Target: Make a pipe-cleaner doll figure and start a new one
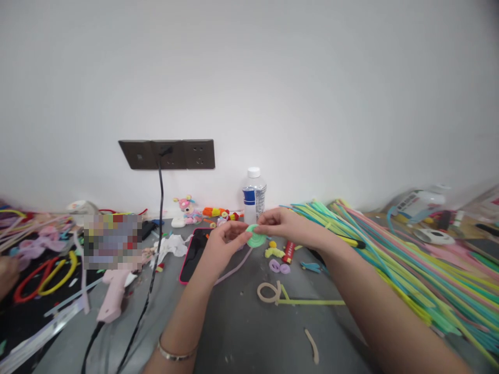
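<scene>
Between my two hands is a flat mint-green pipe-cleaner coil (256, 238), wound in a spiral. My left hand (229, 240) pinches its left edge with thumb and fingertips. On the upper right, the fingers of my right hand (277, 223) close on the same coil. A lilac pipe cleaner (236, 268) runs from below the coil down behind my left wrist; whether it joins the coil cannot be made out. Just under my right hand lie a yellow pipe-cleaner piece (274, 251), two small lilac coils (279, 267) and a red tube (289, 252).
A water bottle (254, 195) stands behind my hands. At left are a phone (191, 259), a pink glue gun (113, 295) and its black cord (150, 283). Many pipe cleaners (405, 259) cover the right side. A beige loop (267, 292) lies in front. Another person's hand (7, 275) shows far left.
</scene>
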A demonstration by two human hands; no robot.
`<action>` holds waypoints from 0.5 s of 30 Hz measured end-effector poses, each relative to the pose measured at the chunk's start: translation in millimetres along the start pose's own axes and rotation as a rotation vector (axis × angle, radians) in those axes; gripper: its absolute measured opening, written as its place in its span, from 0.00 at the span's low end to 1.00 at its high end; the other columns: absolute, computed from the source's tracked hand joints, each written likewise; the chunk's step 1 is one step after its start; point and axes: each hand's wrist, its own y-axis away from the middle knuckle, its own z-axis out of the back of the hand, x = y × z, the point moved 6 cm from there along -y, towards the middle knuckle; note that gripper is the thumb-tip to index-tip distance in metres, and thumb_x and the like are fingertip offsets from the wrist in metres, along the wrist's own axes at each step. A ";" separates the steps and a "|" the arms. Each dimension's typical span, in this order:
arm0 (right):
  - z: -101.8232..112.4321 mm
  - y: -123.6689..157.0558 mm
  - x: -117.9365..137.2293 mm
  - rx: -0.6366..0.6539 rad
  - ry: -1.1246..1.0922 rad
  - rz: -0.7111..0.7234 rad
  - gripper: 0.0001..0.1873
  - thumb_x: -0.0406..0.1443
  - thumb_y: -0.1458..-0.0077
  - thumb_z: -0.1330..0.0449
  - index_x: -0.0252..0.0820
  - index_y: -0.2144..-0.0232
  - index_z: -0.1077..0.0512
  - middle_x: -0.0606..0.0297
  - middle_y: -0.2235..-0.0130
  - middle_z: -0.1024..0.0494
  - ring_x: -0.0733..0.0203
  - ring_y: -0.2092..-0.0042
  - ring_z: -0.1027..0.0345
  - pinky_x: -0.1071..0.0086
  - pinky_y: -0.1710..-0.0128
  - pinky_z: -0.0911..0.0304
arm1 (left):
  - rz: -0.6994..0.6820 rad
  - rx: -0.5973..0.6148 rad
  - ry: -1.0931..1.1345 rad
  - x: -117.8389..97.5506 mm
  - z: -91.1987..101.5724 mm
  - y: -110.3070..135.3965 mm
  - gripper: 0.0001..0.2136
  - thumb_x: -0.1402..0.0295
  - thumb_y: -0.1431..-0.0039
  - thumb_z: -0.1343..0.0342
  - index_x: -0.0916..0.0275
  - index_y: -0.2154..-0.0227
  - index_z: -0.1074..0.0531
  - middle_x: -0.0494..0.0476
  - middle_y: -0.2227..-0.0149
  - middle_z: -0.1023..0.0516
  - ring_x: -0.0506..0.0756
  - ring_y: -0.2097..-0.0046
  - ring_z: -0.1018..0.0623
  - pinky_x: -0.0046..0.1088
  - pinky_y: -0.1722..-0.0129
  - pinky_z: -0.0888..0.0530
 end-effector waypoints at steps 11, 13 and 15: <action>-0.5 7.1 11.8 0.073 -0.106 0.001 0.23 0.55 0.53 0.36 0.41 0.72 0.29 0.71 0.76 0.39 0.68 0.74 0.49 0.71 0.75 0.55 | 0.055 0.023 0.069 -9.3 -4.4 4.6 0.15 0.61 0.62 0.28 0.64 0.71 0.20 0.50 0.78 0.26 0.47 0.76 0.31 0.22 0.75 0.36; -0.9 6.8 9.6 0.084 -0.121 -0.004 0.23 0.55 0.53 0.36 0.41 0.71 0.29 0.71 0.76 0.39 0.68 0.74 0.49 0.71 0.75 0.55 | 0.069 0.027 0.091 -5.9 -3.4 4.1 0.17 0.60 0.63 0.27 0.64 0.69 0.20 0.51 0.77 0.25 0.48 0.75 0.31 0.23 0.74 0.35; -1.1 6.6 7.9 0.089 -0.131 -0.006 0.22 0.54 0.52 0.36 0.41 0.72 0.29 0.72 0.76 0.38 0.68 0.74 0.49 0.71 0.75 0.55 | 0.079 0.033 0.110 -3.6 -2.9 3.7 0.17 0.61 0.63 0.27 0.64 0.69 0.20 0.52 0.76 0.23 0.48 0.74 0.30 0.23 0.73 0.34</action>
